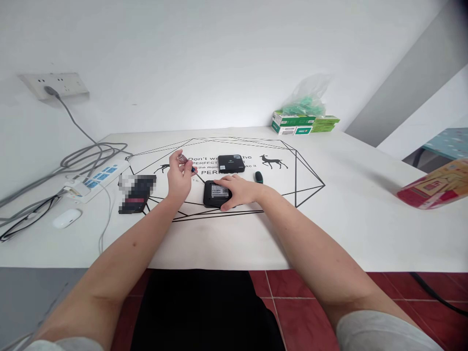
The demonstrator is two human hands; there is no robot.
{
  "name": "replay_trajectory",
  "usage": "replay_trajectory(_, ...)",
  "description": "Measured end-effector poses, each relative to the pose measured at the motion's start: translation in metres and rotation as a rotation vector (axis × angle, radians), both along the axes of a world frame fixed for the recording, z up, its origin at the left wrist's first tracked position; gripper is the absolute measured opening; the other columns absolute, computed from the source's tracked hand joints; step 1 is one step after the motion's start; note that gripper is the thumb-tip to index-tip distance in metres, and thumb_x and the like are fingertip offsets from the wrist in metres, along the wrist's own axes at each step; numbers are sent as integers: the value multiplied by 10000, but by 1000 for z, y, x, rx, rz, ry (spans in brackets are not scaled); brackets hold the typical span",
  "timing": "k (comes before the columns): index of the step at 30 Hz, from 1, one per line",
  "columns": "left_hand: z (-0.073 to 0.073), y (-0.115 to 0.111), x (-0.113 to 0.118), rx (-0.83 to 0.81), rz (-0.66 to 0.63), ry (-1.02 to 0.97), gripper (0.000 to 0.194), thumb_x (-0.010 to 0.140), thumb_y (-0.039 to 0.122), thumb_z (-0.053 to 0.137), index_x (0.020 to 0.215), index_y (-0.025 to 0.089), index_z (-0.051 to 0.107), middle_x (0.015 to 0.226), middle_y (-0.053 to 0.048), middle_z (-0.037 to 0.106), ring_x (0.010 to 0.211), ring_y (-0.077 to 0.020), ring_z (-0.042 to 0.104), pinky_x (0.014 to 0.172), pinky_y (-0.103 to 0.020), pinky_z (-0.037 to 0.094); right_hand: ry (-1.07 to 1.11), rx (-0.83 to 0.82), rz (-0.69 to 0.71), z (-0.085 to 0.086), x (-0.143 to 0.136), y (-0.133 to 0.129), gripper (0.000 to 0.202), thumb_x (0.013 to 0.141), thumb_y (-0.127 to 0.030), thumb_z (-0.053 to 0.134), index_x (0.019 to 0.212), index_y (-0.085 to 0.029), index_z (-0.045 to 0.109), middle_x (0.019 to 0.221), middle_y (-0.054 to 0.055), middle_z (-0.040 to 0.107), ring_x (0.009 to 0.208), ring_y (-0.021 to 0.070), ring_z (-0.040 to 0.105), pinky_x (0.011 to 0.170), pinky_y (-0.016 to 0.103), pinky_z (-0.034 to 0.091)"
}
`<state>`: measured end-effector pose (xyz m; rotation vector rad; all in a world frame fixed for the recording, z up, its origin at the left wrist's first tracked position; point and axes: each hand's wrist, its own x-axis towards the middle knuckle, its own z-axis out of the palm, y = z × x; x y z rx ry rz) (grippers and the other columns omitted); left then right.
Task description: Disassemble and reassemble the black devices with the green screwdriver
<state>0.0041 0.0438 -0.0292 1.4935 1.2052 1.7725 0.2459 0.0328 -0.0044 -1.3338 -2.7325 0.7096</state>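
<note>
My left hand (179,178) is closed round a small screwdriver (183,159) with a clear handle and a dark blue collar. Its thin shaft slants down to the right, towards a black square box (211,197) with a label on its upper face. Over the right part of that box lies my right hand (237,191), fingers on top and thumb at the near edge, gripping it against the table. Just behind sits a second flat black box (231,164). To the right of it is a small dark green oval object (259,176), whose kind I cannot make out.
A power strip (98,180) with grey cables, a white earbud case (67,218) and a blurred-out dark item (137,195) lie on the left. Green-and-white boxes (294,123) under a plastic bag (307,97) stand by the wall. A red-yellow package (435,187) is far right.
</note>
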Motion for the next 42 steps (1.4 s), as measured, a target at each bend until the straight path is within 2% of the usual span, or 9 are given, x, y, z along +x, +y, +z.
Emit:
replay_trajectory(5, -3, 0, -1, 27, 54, 141, 509, 1001, 354, 728, 1475, 305, 551, 1139, -43, 659, 864, -174, 749, 820, -328, 695, 8, 5, -6, 1, -1, -1, 1180, 719, -602, 867, 1733, -241, 382, 1728, 177, 455, 1571, 484, 395, 1270, 632, 410)
replay_trajectory(9, -6, 1, -2, 89, 129, 341, 612, 967, 334, 776, 1534, 274, 555, 1198, -64, 690, 899, -173, 708, 797, -307, 678, -15, -11, -7, 4, -1, -3, 1199, 731, -600, 855, 1750, -232, 340, 1764, 177, 403, 1592, 484, 365, 1289, 633, 387)
replay_trajectory(13, -3, -1, 0, 68, 94, 429, 658, 953, 282, 791, 1562, 301, 542, 1099, -30, 732, 867, -162, 715, 850, -312, 662, 3, -7, -10, 3, -2, -3, 1193, 714, -604, 875, 1738, -254, 371, 1739, 177, 435, 1584, 496, 375, 1273, 647, 404)
replay_trajectory(16, 0, -1, 2, -43, 9, 313, 674, 974, 247, 753, 1590, 332, 494, 966, -1, 727, 804, -168, 759, 873, -341, 669, 15, -1, -17, 1, -1, -1, 1197, 689, -624, 898, 1722, -278, 404, 1710, 169, 469, 1569, 503, 395, 1256, 648, 423)
replay_trajectory(18, 0, 1, 2, -119, -20, 174, 703, 976, 227, 731, 1608, 344, 446, 985, -9, 721, 803, -180, 784, 830, -338, 683, 28, 2, -15, -1, 0, 1, 1193, 683, -630, 902, 1716, -285, 415, 1699, 171, 481, 1559, 509, 407, 1245, 663, 430)
replay_trajectory(22, -3, 8, 0, -259, -18, -78, 771, 953, 184, 733, 1609, 358, 365, 1073, -29, 709, 816, -185, 804, 801, -352, 702, 68, 6, -2, -4, 2, 3, 1175, 677, -634, 907, 1699, -284, 443, 1701, 179, 483, 1550, 514, 423, 1229, 689, 438)
replay_trajectory(27, -6, 14, -6, -435, -40, -272, 728, 1004, 105, 653, 1595, 342, 301, 972, 15, 669, 778, -153, 799, 831, -366, 709, 51, -4, -9, -5, 3, 3, 1203, 684, -645, 906, 1718, -285, 410, 1720, 163, 461, 1581, 487, 402, 1270, 645, 420)
replay_trajectory(32, -6, 14, -6, -507, -67, -344, 665, 1044, 67, 581, 1583, 324, 288, 881, 48, 655, 733, -148, 795, 838, -390, 712, 58, 4, 3, -8, 5, 5, 1211, 695, -664, 895, 1729, -289, 388, 1725, 166, 455, 1591, 490, 392, 1274, 677, 404)
replay_trajectory(42, 1, 16, -15, -600, -130, -311, 815, 982, 95, 695, 1646, 342, 292, 804, 57, 664, 706, -171, 790, 827, -423, 704, 118, 26, 69, -11, 8, 9, 1180, 658, -605, 923, 1698, -296, 459, 1712, 154, 497, 1574, 487, 417, 1282, 691, 387)
